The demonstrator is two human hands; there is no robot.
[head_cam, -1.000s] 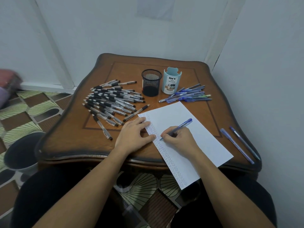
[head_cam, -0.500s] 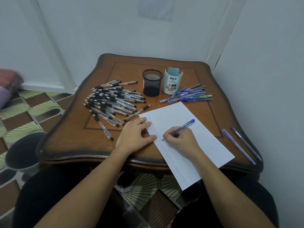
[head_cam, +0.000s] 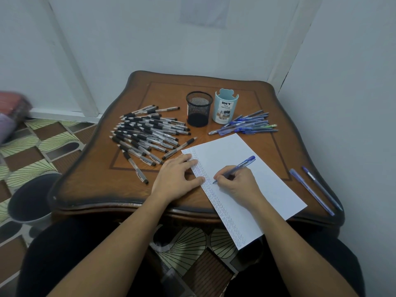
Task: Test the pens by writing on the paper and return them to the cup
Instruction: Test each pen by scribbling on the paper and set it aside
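Head view — right hand (head_cam: 237, 186) pinches the blue pen (head_cam: 241, 166), tip on the paper (head_cam: 225, 153); left hand (head_cam: 175, 179), flat at the pen's nine o'clock, pins it — best to write lightly.

right hand (head_cam: 237, 183) writes with blue pen (head_cam: 237, 168) on paper (head_cam: 246, 168); left hand (head_cam: 177, 179) presses the paper's edge.

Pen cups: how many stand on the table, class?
2. A black mesh cup stands at the far middle; a pale blue organizer cup stands right of it. None seems hidden.
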